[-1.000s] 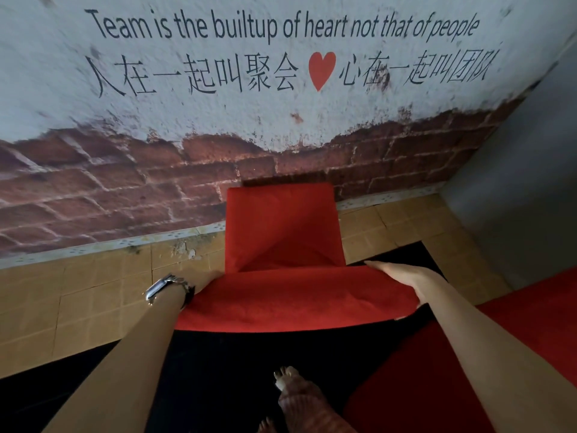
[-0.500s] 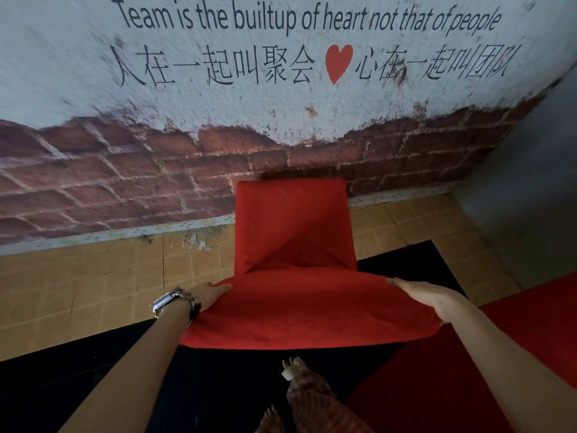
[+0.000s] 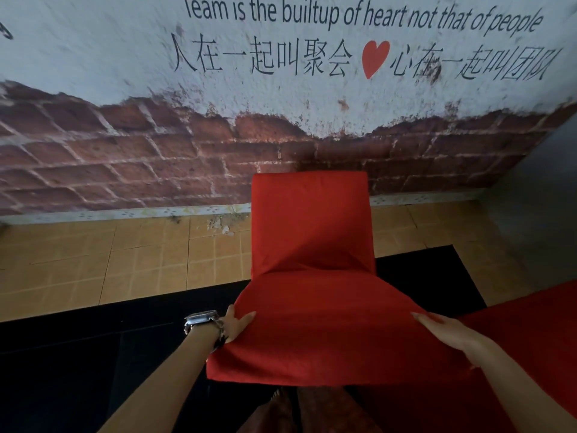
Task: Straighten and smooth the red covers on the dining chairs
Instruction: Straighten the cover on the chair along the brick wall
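Red covers: 2, chair cover and right cover.
Left hand: pinches chair cover's edge.
Right hand: flat on it.
Wall text: "Team is the builtup of heart…"

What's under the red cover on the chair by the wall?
The chair itself is fully hidden; only its back and seat shape shows through the cover. The left hand grips one side edge; the right hand rests on the other.
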{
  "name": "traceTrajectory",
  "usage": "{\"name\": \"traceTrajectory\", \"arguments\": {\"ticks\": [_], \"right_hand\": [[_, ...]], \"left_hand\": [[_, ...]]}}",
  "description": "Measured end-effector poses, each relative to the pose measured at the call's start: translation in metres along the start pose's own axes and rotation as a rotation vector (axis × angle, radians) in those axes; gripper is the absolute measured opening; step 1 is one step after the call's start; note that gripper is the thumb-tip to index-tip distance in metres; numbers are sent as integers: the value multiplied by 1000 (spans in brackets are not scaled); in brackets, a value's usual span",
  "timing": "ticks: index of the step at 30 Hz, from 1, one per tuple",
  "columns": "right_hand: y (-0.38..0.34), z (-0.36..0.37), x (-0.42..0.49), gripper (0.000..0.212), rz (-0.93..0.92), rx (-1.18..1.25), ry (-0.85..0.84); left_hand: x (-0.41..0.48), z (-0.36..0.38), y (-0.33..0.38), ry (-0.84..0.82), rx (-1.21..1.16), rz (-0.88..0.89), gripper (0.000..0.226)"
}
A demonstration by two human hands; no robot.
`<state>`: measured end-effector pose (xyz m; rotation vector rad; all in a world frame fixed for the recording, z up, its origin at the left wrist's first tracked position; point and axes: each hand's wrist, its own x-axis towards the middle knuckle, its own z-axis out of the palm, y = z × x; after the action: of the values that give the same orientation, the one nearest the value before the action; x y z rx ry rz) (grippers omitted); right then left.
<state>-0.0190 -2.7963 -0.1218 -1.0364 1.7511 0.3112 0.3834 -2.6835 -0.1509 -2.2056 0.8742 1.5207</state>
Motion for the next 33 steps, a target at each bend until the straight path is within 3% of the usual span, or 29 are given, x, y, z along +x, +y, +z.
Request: {"name": "traceTrajectory", "arguments": {"ticks": [15, 25, 29, 33], "right_hand": [[-43, 1, 0, 77, -172, -218, 43], [16, -6, 9, 71, -195, -198, -35], [31, -2, 8, 65, -219, -159, -64], [26, 3, 3, 62, -253, -159, -56]], "left_hand": [[-8, 60, -52, 71, -210, -72, 82], [-8, 119, -48, 13, -251, -82, 84], [-14, 144, -58, 59, -609, -88, 93], [-16, 147, -68, 13, -874, -64, 85]]}}
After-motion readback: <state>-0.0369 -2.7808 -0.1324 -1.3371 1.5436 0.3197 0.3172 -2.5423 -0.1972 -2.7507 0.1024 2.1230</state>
